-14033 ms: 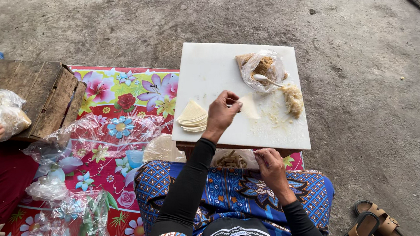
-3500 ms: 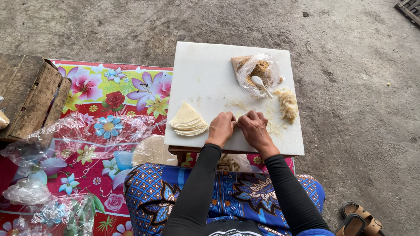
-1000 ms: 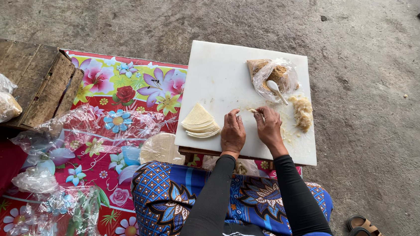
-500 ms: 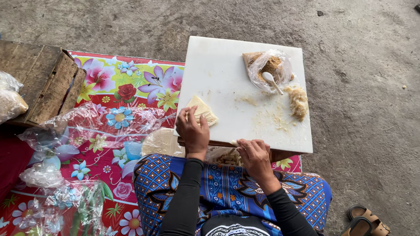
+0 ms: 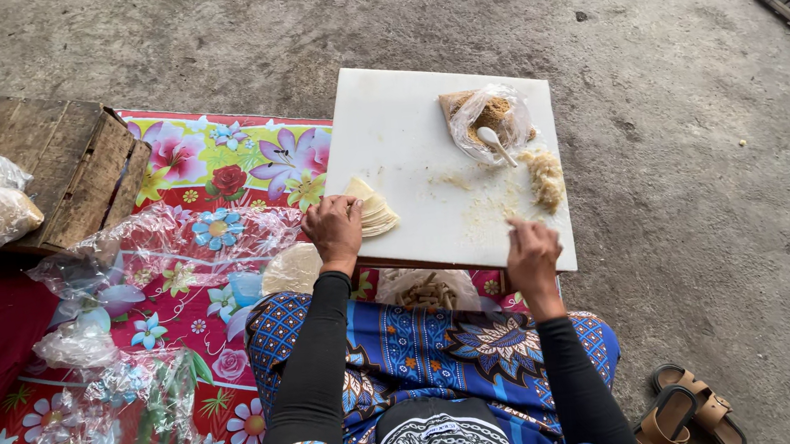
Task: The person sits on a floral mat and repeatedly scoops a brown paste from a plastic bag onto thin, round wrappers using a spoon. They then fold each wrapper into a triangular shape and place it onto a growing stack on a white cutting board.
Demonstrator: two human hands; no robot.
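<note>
Reaching: left hand [image 5: 332, 232] lies on the stack of wrappers [image 5: 371, 209], fingers curled over its near side, apparently lifting the top sheet.
Stack place: left edge of the white board [image 5: 407, 136], toward its near corner.
Stack pointing: fan-shaped, tip toward the hand, curved edge toward the board's middle; long axis roughly along the left edge.
Right hand [image 5: 531, 251]: loosely closed at the near edge, right corner; contents cannot be told.
Next, likely: sheet laid flat mid-board, then filling from the bag [image 5: 486, 121] with its spoon [image 5: 496, 145].

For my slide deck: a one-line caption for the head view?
Left hand on stacked wrappers, right hand at white board.
</note>
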